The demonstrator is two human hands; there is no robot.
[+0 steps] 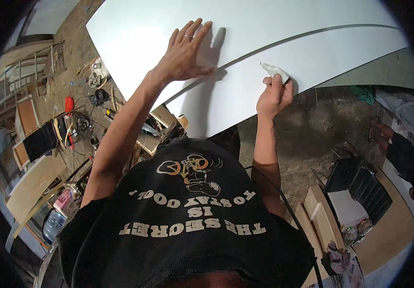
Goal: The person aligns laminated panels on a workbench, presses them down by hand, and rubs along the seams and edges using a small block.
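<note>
head view: r hand [274, 96] fingers clamped on white cloth [275, 72], l hand [185, 53] fingers apart, flat on white panel [274, 24].

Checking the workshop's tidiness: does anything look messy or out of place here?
Yes. Tangled cables and tools litter the dirt floor left of the white panel. The panel itself looks undamaged under the left hand and right hand.

On the large flat white panel [264, 29], the left hand [185, 53] lies left of the right hand [274, 93], which grips a crumpled white cloth [275, 71].
</note>
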